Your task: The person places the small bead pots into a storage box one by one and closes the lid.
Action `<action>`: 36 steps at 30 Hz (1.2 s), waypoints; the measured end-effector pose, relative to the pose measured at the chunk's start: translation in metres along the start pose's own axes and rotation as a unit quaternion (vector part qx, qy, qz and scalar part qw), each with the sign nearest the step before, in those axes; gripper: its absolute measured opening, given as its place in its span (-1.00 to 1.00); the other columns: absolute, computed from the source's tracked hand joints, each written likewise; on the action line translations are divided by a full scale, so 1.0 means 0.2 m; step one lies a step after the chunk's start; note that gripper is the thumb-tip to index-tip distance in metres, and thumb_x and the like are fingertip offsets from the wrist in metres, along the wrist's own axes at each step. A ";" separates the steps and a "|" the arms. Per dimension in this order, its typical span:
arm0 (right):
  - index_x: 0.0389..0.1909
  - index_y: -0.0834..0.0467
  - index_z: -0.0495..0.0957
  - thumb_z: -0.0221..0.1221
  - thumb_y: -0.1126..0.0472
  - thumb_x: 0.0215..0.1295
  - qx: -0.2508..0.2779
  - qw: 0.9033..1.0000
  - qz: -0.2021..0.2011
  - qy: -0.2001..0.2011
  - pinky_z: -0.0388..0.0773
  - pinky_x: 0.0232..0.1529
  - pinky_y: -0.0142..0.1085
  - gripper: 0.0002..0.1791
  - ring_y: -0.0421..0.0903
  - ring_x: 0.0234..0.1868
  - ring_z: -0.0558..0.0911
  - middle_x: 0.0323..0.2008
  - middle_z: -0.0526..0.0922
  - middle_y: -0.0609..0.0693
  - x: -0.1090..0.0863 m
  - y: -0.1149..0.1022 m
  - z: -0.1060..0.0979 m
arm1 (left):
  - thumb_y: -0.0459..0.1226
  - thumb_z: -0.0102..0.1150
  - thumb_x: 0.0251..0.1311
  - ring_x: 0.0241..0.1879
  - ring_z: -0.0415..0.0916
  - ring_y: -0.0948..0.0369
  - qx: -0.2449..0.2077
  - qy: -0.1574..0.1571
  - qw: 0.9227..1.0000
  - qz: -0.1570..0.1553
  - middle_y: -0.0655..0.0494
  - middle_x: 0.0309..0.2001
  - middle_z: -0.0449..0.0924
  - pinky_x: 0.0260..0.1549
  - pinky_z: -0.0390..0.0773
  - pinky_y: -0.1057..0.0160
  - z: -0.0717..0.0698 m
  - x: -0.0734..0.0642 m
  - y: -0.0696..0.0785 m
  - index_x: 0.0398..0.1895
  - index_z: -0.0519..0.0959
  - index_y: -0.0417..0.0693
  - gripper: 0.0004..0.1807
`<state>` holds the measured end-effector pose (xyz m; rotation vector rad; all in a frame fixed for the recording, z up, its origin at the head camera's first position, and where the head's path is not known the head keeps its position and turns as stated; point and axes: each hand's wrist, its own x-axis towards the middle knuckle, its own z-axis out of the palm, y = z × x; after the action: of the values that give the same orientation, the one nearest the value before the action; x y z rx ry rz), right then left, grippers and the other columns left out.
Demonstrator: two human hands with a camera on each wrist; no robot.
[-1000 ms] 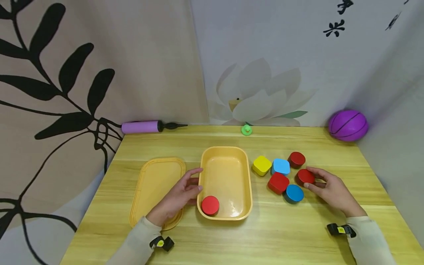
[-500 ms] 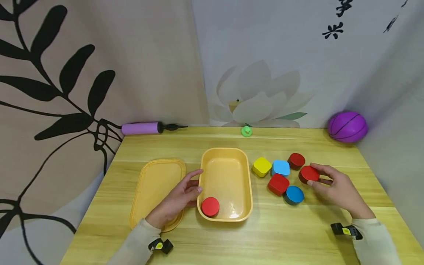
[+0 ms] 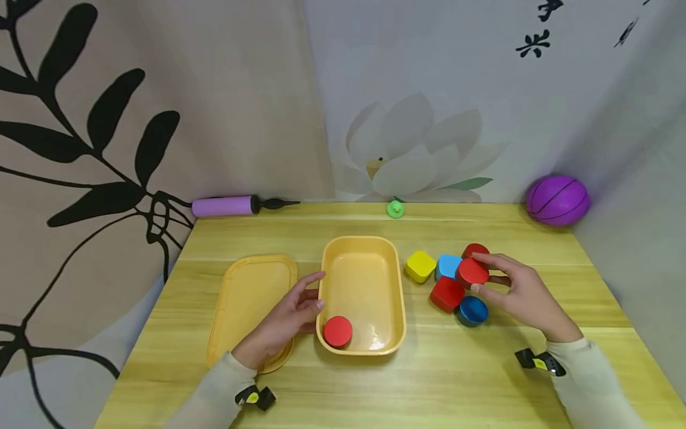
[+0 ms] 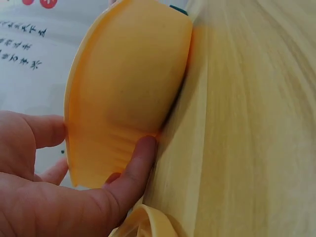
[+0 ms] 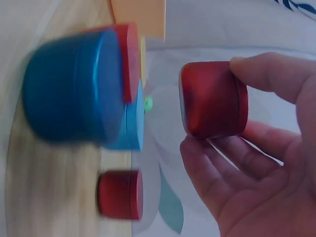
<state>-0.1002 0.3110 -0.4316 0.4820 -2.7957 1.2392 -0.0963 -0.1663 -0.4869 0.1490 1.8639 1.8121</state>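
Observation:
My right hand [image 3: 522, 295] pinches a round red tin [image 3: 472, 272] between thumb and fingers, lifted above the table. Beneath and around it lie a round blue tin [image 3: 471, 311], a squarish red tin [image 3: 447, 294], a light blue tin [image 3: 448, 266] and a yellow tin [image 3: 420, 266]. Another round red tin [image 5: 120, 194] shows below the held one in the right wrist view. My left hand [image 3: 286, 322] rests against the left side of a yellow plastic box [image 3: 388, 298], thumb on its outer wall, index finger at the rim. One round red tin [image 3: 338, 332] lies inside it.
A yellow lid [image 3: 257, 292] lies left of the box, partly under my left forearm. Along the back edge are a purple pump [image 3: 225, 206], a small green duck [image 3: 395, 209] and a purple ball [image 3: 558, 200]. Printed cloth hangs behind the wooden table [image 3: 402, 393].
My right hand first drew the round red tin slightly right, then raised it and brought it left over the other tins. The left hand and the box stay in place.

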 end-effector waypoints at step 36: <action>0.32 0.08 0.63 0.48 0.14 0.23 0.010 0.973 -0.192 -0.130 0.71 0.06 -0.23 -0.40 -0.21 0.13 0.65 0.21 0.69 -0.16 0.20 -0.40 0.55 | -0.22 0.10 0.59 0.24 0.48 0.03 0.008 0.032 0.999 -0.004 -0.25 0.42 0.31 -0.02 0.72 0.06 0.04 -0.01 0.01 0.66 0.10 0.39 -0.29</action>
<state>-0.1052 0.1693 -0.4424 1.1996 -2.6947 1.1882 -0.0917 -0.1596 -0.4840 0.0904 1.9213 1.8163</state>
